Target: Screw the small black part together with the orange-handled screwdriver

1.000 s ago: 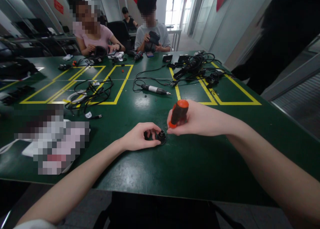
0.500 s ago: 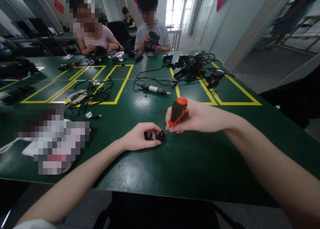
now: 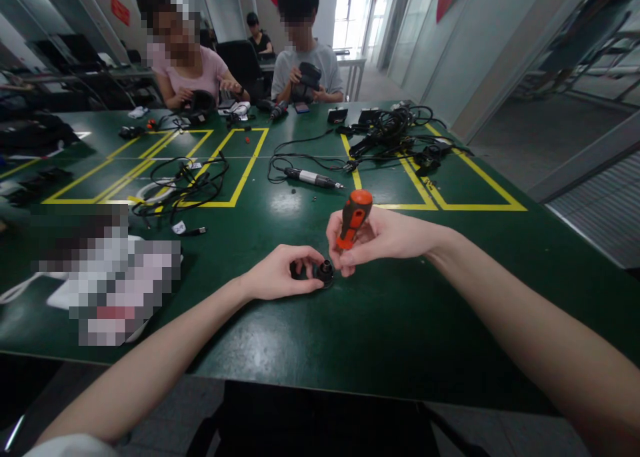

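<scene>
My left hand [image 3: 285, 272] rests on the green table, its thumb and fingers closed around a small round black part [image 3: 325, 271]. A short upright collar sticks up from that part's middle. Just right of it and above, my right hand [image 3: 367, 238] grips a screwdriver [image 3: 356, 218] with an orange and dark grey handle. The handle leans slightly, with its butt up; the shaft and tip are hidden behind my fingers. Whether the tip touches the black part I cannot tell. Beyond my hands lies a black and silver electric screwdriver [image 3: 313, 178] with a cord.
A tangle of black cables [image 3: 387, 134] lies at the back right, another cable coil [image 3: 185, 184] at the left. Yellow tape [image 3: 245, 170] marks the green table [image 3: 260, 350]. A pale blurred-out bundle [image 3: 130, 284] is at the near left. Two people sit across, handling black items.
My right hand has shifted slightly left and down, nearer the black part, and the screwdriver handle stands more upright. My left hand keeps its hold on the part.
</scene>
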Demonstrator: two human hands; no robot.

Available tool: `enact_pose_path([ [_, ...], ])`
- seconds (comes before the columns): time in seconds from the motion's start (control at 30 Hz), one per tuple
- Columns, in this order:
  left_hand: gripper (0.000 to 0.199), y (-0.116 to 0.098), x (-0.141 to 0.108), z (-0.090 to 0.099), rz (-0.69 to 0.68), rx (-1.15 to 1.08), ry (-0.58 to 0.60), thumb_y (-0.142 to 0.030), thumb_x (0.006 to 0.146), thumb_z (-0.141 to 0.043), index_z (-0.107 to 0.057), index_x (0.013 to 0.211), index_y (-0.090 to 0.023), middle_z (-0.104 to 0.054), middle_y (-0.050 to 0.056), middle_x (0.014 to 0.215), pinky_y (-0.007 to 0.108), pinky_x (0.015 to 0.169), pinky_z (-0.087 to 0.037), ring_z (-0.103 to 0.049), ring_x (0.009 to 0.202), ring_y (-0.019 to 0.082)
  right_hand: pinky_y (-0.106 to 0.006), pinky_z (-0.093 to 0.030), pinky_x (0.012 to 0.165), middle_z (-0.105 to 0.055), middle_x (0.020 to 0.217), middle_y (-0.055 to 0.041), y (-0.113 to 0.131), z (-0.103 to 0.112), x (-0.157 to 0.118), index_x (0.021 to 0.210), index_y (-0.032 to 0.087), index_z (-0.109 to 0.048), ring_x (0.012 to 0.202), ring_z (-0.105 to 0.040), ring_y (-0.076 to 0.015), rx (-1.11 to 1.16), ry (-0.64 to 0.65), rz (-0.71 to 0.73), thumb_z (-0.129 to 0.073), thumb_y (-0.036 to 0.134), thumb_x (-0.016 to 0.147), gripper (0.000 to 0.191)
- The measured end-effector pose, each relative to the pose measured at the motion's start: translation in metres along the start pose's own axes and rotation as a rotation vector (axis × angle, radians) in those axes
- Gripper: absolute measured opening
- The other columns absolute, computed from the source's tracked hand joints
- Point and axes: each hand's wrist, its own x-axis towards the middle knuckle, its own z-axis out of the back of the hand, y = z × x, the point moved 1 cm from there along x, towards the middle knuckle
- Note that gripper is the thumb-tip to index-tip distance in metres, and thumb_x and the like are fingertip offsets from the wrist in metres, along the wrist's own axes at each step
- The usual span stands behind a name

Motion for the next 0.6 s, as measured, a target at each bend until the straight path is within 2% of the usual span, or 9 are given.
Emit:
enact_pose_path([
  [0.1,0.026,0.0011,0.0001,-0.0004,-0.006,0.012,-0.011,-0.029,0.085,-0.075,-0.071,0.106,-0.014,-0.073,0.001,0.08,0.024,0.065,-0.048,-0.065,0.069,0.013,-0.025,-0.059,0.064,-0.074,0.076,-0.0009,-0.0007,-0.0001,0.0012,0.081,0.014,-0.063,0.064,-0.07,-0.0119,-0.06,-0.031,0.0,-0.09,0.03,0.076,0.032],
  [0.37,0.029,0.0005,0.0003,0.0015,-0.025,0.026,0.001,-0.031,0.084,-0.077,-0.07,0.107,-0.014,-0.072,0.002,0.082,0.023,0.065,-0.047,-0.064,0.07,0.013,-0.027,-0.058,0.066,-0.074,0.076,-0.0011,-0.0029,0.0039,0.0047,0.077,0.014,-0.072,0.07,-0.07,-0.0149,-0.185,-0.054,0.017,-0.092,0.031,0.07,0.027],
  [0.5,0.025,0.0037,0.0008,0.0041,-0.038,-0.007,0.024,-0.026,0.087,-0.067,-0.071,0.108,-0.013,-0.074,0.003,0.086,0.024,0.069,-0.048,-0.064,0.073,0.013,-0.026,-0.057,0.067,-0.074,0.073,-0.001,-0.0019,0.0049,0.0043,0.078,0.012,-0.073,0.068,-0.07,-0.0136,-0.182,-0.054,0.006,-0.089,0.027,0.074,0.022],
  [0.6,0.027,0.0062,0.0012,0.0051,-0.006,-0.043,0.025,-0.021,0.086,-0.059,-0.071,0.109,-0.014,-0.074,0.003,0.088,0.026,0.073,-0.049,-0.064,0.076,0.014,-0.026,-0.059,0.064,-0.075,0.074,-0.0012,-0.0023,0.0046,0.0047,0.084,0.012,-0.073,0.065,-0.071,-0.0134,-0.106,-0.065,0.018,-0.091,0.026,0.071,0.027],
])
